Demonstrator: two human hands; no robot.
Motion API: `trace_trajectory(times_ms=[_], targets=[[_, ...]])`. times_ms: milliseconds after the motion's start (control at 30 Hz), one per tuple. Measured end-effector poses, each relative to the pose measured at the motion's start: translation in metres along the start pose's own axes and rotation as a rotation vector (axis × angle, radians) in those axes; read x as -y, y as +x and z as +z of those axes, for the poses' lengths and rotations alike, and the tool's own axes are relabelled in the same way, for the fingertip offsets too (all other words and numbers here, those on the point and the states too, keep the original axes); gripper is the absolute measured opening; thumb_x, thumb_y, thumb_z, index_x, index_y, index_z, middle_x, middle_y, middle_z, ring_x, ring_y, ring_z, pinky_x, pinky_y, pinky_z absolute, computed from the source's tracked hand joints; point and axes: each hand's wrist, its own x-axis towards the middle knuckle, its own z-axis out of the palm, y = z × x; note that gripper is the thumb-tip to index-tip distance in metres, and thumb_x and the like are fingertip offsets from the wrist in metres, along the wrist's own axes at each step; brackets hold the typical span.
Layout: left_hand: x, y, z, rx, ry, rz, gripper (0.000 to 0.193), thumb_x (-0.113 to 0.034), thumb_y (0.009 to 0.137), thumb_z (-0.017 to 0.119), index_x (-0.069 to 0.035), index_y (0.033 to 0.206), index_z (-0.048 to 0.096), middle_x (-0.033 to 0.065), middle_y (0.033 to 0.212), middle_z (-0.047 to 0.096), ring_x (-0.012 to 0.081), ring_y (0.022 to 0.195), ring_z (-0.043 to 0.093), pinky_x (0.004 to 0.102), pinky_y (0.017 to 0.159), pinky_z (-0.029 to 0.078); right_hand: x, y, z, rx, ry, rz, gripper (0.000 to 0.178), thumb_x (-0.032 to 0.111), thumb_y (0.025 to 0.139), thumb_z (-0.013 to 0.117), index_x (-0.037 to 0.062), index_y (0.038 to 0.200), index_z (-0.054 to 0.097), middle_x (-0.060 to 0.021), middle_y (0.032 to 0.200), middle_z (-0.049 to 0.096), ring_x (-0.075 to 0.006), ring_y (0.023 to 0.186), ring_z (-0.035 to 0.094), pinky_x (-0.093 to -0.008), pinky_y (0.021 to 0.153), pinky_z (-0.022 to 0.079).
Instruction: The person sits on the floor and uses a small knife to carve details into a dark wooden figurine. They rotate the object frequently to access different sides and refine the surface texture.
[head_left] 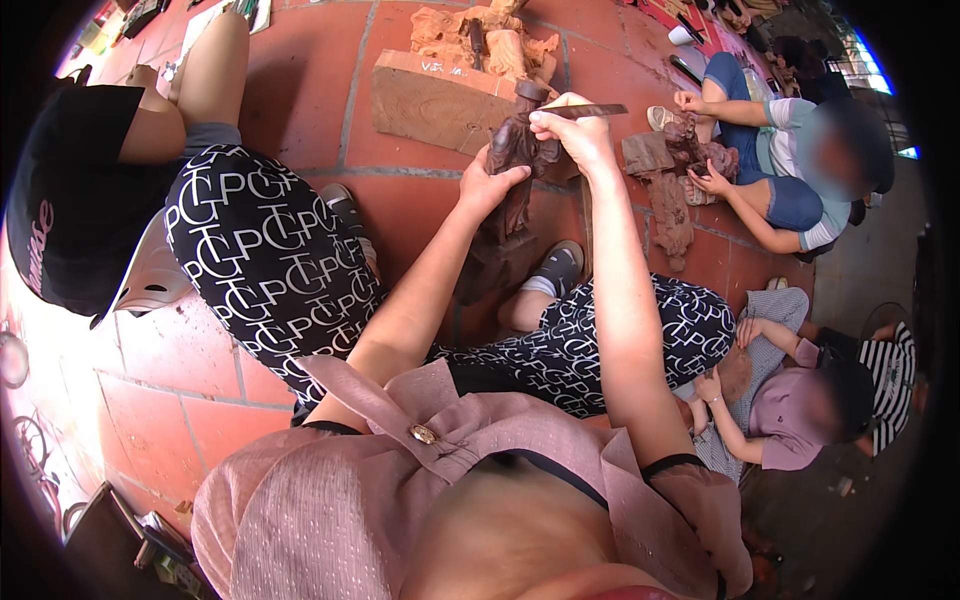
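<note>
The dark carved wooden figurine [512, 145] is between the person's two hands, above the red tiled floor [300, 100]. Its long axis runs from the near base to the far, capped top, leaning slightly right. The left hand [486, 188] is on its left side at mid-height, thumb across the front; those fingers are closed around the body, though the ones behind are hidden.

The right hand [582, 140] is at the figurine's upper right, its fingers pinched together on a narrow dark strip [607, 109]. The strip lies left to right, crosswise to the figurine's long axis, one end sticking out to the right. The left hand is the one plainly in contact; whether the strip or right fingers touch the wood, I cannot tell.

Just beyond stands a pale wooden block [430, 100]. To the right, a co-worker [798, 150] has both hands at a reddish-brown carving [688, 145].
</note>
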Motion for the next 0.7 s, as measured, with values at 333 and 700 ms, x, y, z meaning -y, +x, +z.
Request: trace_trajectory(times_ms=[333, 700], targets=[[0.010, 0.003, 0.001, -0.009, 0.026, 0.034, 0.074, -0.032, 0.064, 0.080, -0.007, 0.127, 0.051, 0.0101, 0.112, 0.064, 0.0205, 0.106, 0.060, 0.0321, 0.093, 0.044, -0.005, 0.016, -0.009, 0.170, -0.223, 0.064, 0.011, 0.006, 0.072, 0.074, 0.0027, 0.079, 0.065, -0.0019, 0.091, 0.064, -0.0128, 0.088, 0.059, -0.0279, 0.081, 0.047], [0.000, -0.005, 0.001, -0.034, 0.114, 0.034, 0.073, -0.032, 0.066, 0.078, -0.007, 0.128, 0.049, 0.0113, 0.111, 0.065, 0.0216, 0.105, 0.061, 0.0325, 0.092, 0.045, -0.010, 0.014, -0.002, 0.058, -0.354, -0.093, 0.012, 0.011, 0.074, 0.072, 0.0014, 0.078, 0.067, -0.0022, 0.073, 0.066, -0.0110, 0.068, 0.061, -0.0266, 0.065, 0.049]])
